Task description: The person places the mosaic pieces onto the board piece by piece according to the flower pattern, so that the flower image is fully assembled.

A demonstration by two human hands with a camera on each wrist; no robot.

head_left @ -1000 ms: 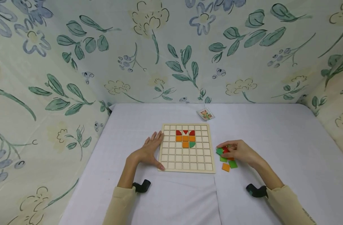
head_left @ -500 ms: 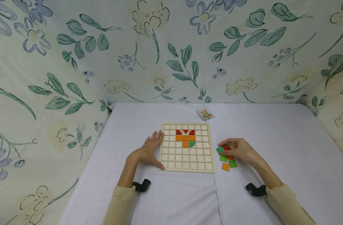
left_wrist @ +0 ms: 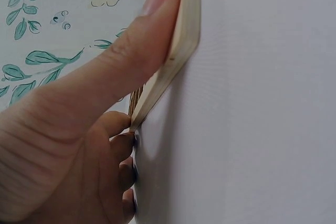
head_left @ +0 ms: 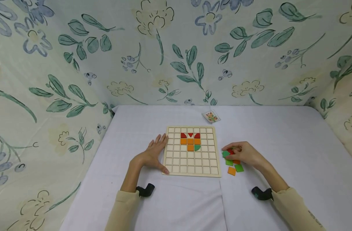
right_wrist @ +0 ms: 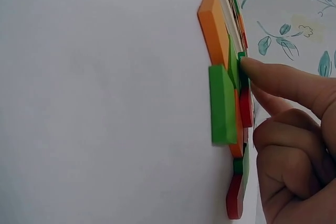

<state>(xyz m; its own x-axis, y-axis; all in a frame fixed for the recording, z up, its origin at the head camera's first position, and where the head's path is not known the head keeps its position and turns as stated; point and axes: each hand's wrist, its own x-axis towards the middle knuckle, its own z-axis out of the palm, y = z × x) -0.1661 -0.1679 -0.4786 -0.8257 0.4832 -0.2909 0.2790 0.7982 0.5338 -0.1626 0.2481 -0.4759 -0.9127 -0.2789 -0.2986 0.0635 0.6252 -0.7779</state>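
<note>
My left hand (head_left: pixel 151 156) rests against the left edge of the wooden grid board (head_left: pixel 180 168), its fingers spread and its thumb on the near corner. In the left wrist view the thumb of that hand (left_wrist: pixel 94 98) lies along the board's rim (left_wrist: pixel 190 30). Right of the board, my right hand (head_left: pixel 246 154) pinches a dark green piece (head_left: pixel 225 154) between thumb and index finger, over a small pile. The right wrist view shows the thumb of this hand (right_wrist: pixel 299 124) at the green piece's edge, beside a red piece (right_wrist: pixel 245 107); the other fingers are curled.
Red, orange and green pieces form a pattern in the board's upper middle cells. An orange square (head_left: pixel 232 171) and a light green square (head_left: pixel 239 168) lie at the pile's near side. Behind the board lies a small patterned card (head_left: pixel 211 116) on the white cloth (head_left: pixel 190 205).
My right fingers have shifted slightly over the pile and closed around the dark green piece, which has moved a little. The left hand and the board have stayed where they were.
</note>
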